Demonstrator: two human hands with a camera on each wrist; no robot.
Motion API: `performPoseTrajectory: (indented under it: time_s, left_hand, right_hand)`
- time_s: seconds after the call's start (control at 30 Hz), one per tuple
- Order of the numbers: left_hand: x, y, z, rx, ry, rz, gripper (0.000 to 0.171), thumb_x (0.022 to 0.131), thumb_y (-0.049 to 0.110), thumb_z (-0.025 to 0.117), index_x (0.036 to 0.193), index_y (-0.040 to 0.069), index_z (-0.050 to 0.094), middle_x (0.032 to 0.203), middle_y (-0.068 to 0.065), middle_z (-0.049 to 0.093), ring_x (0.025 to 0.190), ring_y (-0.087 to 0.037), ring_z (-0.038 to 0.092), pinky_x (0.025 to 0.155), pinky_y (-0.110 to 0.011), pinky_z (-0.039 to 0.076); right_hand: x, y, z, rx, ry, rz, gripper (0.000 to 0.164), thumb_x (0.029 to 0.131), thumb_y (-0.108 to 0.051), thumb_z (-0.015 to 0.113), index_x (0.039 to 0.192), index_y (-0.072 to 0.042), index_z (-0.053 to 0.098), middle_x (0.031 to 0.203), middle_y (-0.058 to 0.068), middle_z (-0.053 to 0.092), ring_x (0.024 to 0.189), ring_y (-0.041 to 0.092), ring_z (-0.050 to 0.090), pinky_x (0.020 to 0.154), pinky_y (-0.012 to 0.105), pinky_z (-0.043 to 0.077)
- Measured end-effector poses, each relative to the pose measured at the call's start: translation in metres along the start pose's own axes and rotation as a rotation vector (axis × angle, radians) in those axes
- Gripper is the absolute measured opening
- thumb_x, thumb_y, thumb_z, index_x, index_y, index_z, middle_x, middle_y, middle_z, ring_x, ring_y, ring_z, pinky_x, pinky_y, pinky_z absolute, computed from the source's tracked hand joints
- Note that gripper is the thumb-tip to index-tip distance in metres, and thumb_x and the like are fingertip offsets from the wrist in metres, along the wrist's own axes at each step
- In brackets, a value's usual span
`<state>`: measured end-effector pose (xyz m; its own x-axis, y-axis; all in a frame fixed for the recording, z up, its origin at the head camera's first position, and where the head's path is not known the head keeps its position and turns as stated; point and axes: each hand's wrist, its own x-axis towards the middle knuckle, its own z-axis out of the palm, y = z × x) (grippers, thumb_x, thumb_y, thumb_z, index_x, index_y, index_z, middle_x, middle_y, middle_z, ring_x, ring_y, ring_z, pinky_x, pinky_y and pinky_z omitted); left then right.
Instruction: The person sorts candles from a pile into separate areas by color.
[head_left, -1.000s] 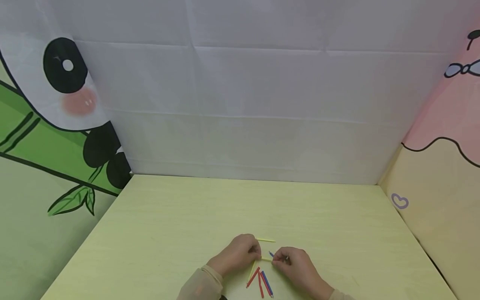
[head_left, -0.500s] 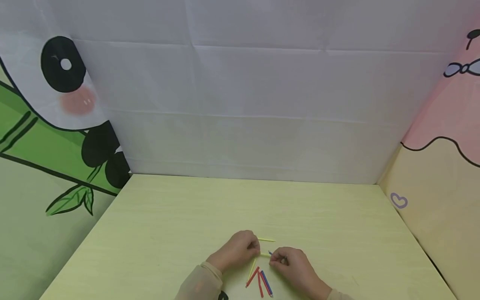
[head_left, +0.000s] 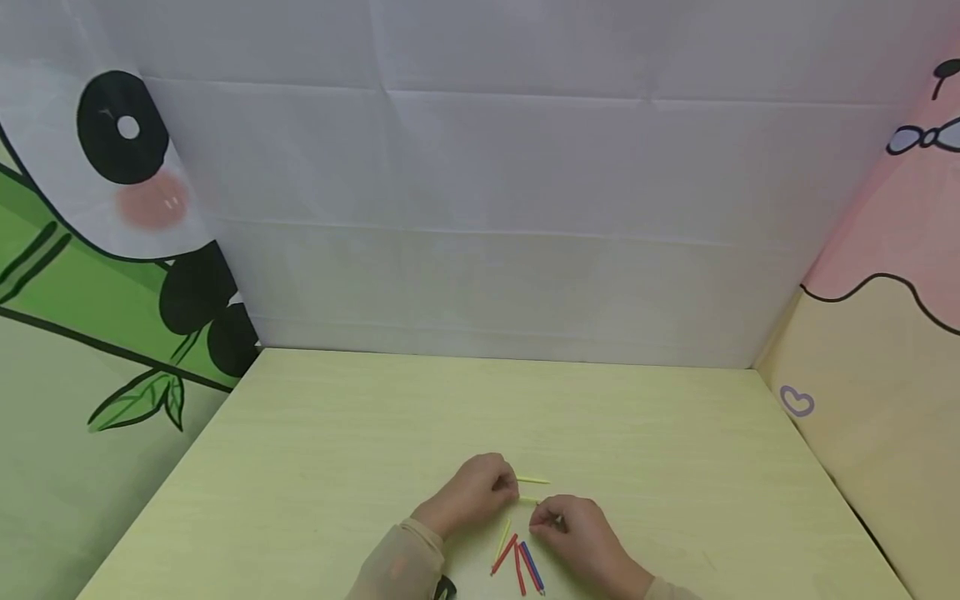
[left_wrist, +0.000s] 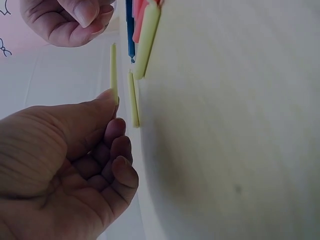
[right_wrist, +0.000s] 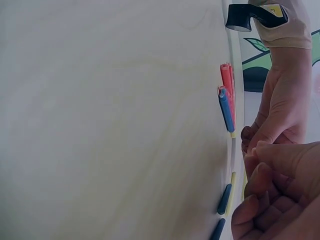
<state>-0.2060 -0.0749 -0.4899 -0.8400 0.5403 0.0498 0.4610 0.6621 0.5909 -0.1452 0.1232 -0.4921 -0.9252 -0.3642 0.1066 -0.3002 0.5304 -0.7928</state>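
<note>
In the head view my left hand (head_left: 476,492) pinches a thin yellow candle-like stick (left_wrist: 114,75) between thumb and forefinger, its free end pointing toward the right hand. My right hand (head_left: 573,533) is just right of that end, fingers curled and thumb tip against the forefinger. No thing shows in its pinch, and the left wrist view shows a small gap between it and the stick. Another yellow stick (head_left: 533,480) lies beyond the hands, and a third (head_left: 503,537) lies nearer. Several red sticks (head_left: 520,571) and a blue stick (head_left: 533,567) lie in front, between the forearms.
Two more blue sticks (right_wrist: 224,199) show low in the right wrist view, behind my right hand in the head view. A black device (right_wrist: 240,17) is strapped at the left cuff. A pale wooden table (head_left: 337,433) meets a white back wall (head_left: 465,208) and printed side panels.
My left hand has moved away and slightly left, carrying the yellow stick. The right hand has shifted a little left, and its fingers have come off the stick's end. The loose sticks stay put.
</note>
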Motion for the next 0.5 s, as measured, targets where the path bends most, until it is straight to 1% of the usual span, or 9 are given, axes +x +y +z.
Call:
performPoseTrajectory:
  time_s: [0.3,0.5]
  left_hand:
    - [0.0029,-0.0018,-0.0013,-0.015,0.025,0.003,0.008,0.087,0.012,0.072,0.08,0.012,0.069,0.075,0.011,0.051,0.07,-0.002,0.047,0.067,-0.021,0.045]
    - [0.0056,-0.0034,-0.0018,-0.016,0.045,0.011,0.007,0.086,0.011,0.073,0.08,0.011,0.07,0.074,0.01,0.051,0.069,-0.003,0.047,0.066,-0.021,0.044]
  right_hand:
    - [0.0027,-0.0027,0.0039,-0.006,-0.012,-0.01,0.006,0.086,-0.012,0.073,0.081,-0.015,0.073,0.075,-0.014,0.061,0.059,-0.002,0.045,0.06,0.021,0.043]
    - [0.0041,-0.004,0.0059,-0.022,-0.012,-0.028,0.005,0.086,-0.011,0.072,0.081,-0.014,0.073,0.077,-0.013,0.063,0.059,-0.003,0.045,0.061,0.021,0.043]
